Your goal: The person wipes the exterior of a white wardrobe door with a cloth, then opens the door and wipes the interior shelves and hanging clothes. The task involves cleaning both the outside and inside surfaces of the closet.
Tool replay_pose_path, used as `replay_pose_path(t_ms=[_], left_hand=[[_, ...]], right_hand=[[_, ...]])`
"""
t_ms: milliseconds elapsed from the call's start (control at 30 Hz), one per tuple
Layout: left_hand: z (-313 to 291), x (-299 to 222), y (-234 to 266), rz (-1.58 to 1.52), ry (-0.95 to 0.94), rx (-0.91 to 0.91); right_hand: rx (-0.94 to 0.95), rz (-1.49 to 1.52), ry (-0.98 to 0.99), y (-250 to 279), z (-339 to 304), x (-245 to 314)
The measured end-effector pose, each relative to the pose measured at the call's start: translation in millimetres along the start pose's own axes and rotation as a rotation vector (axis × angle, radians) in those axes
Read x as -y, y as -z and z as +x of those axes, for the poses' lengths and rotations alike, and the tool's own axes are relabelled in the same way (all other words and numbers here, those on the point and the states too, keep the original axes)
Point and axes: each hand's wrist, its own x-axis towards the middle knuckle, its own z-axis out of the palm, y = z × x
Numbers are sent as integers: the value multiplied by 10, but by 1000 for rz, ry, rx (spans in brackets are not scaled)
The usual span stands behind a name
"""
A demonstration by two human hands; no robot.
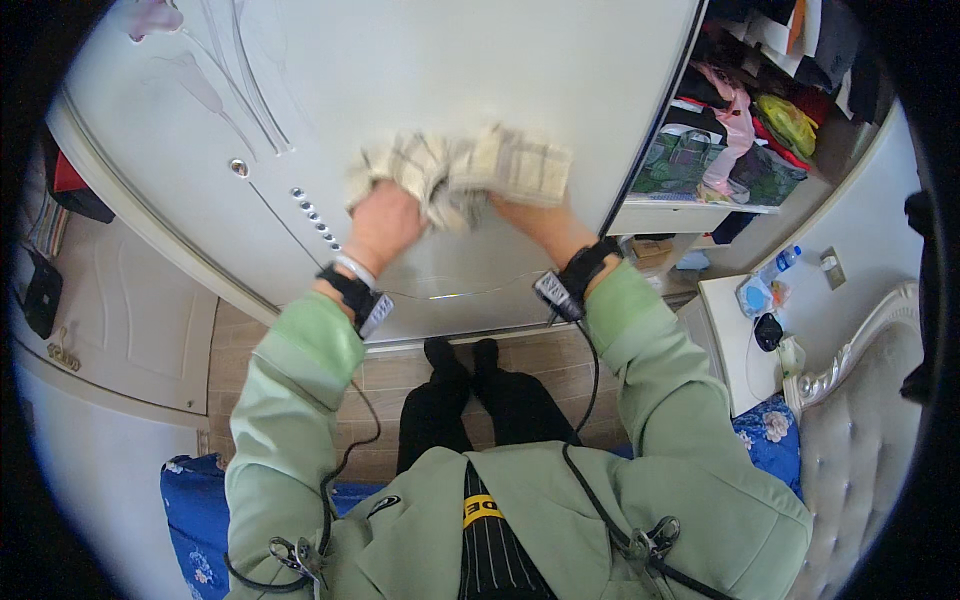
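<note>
A cream cloth with a dark check [512, 165] is bunched in front of the white wardrobe door [430, 70], blurred by motion. My left hand [385, 222] grips its left end, fingers wrapped into the folds. The right end hangs over my right hand [545, 220], whose fingers are mostly hidden but appear closed on the fabric. Between the two hands the cloth is crumpled. Whether it touches the door surface I cannot tell for certain.
Right of the door, open shelves [725, 150] hold piled clothes. A white bedside table [735, 335] carries a bottle [780, 262] and small items. A tufted headboard [850, 440] stands at the right, blue floral bedding [190, 510] behind me. Black cables [597, 390] run along my arms.
</note>
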Motion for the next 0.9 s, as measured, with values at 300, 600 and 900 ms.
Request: replay_pose_path(t_ms=[300, 600, 900], left_hand=[[408, 833, 689, 101, 369, -705], [-116, 744, -246, -329, 841, -840], [-285, 720, -329, -368, 877, -721]], right_hand=[[-232, 164, -821, 520, 333, -814], [-199, 458, -973, -60, -876, -120], [171, 83, -828, 212, -160, -393]])
